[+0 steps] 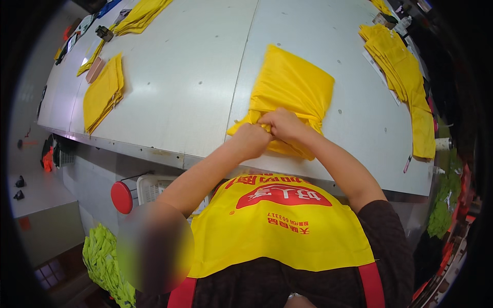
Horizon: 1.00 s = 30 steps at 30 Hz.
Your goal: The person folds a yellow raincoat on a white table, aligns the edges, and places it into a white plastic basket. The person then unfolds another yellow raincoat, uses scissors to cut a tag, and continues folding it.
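A plump, folded bundle of yellow cloth [294, 82] lies near the front edge of the pale table, with a band of the same cloth running across its lower part. Both hands meet at the bundle's near side. My left hand [251, 139] is closed around bunched yellow cloth at the lower left corner, where a short end sticks out. Beside it, touching or nearly so, my right hand [284, 123] pinches cloth at the band. The fingertips are partly hidden, so whether they grip a knot or loose ends cannot be told.
The pale table [190, 72] carries stacked yellow cloth [105, 95] at left beside a pinkish block [95, 70], and layered yellow pieces [398, 66] at right. A pen [407, 164] lies near the right corner. Below stand a red round stool [121, 197] and a lime-green cloth heap [105, 262].
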{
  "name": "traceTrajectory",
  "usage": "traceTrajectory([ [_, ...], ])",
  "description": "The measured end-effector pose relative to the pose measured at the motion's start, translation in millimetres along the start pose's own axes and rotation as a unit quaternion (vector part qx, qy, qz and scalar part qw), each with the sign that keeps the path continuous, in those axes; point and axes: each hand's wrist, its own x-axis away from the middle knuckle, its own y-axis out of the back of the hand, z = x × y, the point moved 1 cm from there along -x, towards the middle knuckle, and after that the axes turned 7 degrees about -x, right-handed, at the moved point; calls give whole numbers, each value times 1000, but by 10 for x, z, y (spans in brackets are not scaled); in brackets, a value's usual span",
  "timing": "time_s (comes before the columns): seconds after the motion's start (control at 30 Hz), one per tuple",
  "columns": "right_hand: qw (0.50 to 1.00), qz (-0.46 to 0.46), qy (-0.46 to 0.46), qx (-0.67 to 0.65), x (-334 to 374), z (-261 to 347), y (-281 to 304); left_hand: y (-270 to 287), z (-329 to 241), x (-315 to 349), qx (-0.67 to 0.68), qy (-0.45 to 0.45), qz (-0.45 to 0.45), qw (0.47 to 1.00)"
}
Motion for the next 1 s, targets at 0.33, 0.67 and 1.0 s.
traceTrajectory([
  [0.33,975,-58,-75,-200,-453,-123,89,-226,-723,-350,233,2,-250,940],
  [0.67,997,48,-59,6,677,100,1103,-220,-716,-276,223,32,-253,941],
  [1.0,995,91,-20,35,443,-308,318,-150,-734,-394,185,-79,-271,941],
])
